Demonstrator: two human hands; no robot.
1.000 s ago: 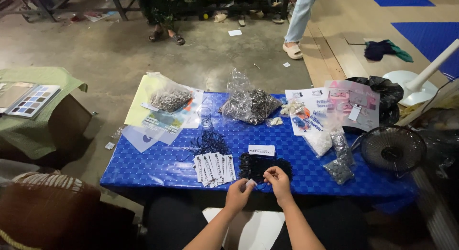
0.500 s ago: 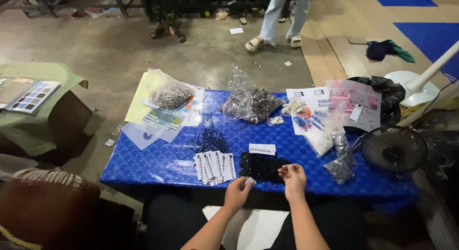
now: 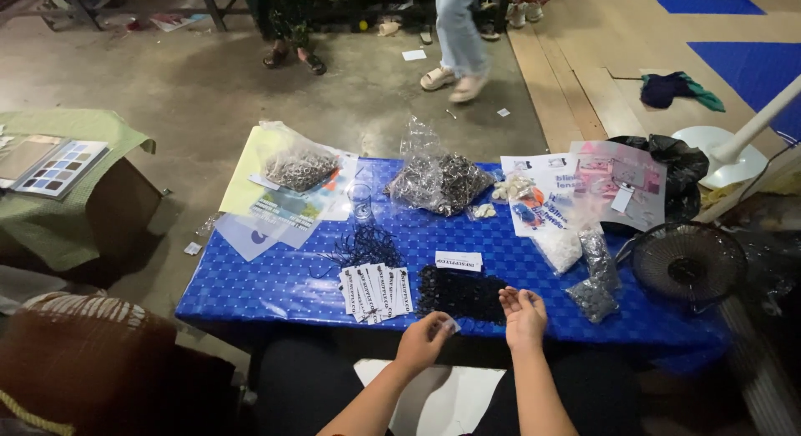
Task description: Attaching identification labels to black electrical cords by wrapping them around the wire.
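Observation:
My left hand (image 3: 424, 342) hovers at the near edge of the blue table (image 3: 275, 282), pinching a small clear piece (image 3: 451, 325) between thumb and fingers. My right hand (image 3: 524, 317) is just to its right, palm up, fingers loosely curled and apart, with nothing visible in it. Both hands are right in front of a flat pile of small black parts (image 3: 460, 292). A fanned row of white printed cards (image 3: 376, 290) lies to the left of that pile. Behind the pile is a white label strip (image 3: 459, 261).
Thin black cords (image 3: 363, 246), a clear cup (image 3: 360, 201) and clear bags of metal pieces (image 3: 439, 182) (image 3: 299, 167) lie farther back. Small bags (image 3: 591, 296) and a black fan (image 3: 687, 262) are at the right. A green-covered table (image 3: 62, 215) stands left. A person (image 3: 459, 35) walks behind.
My hands have drawn apart, the right one shifting right and opening palm up. The person at the back has walked to the left.

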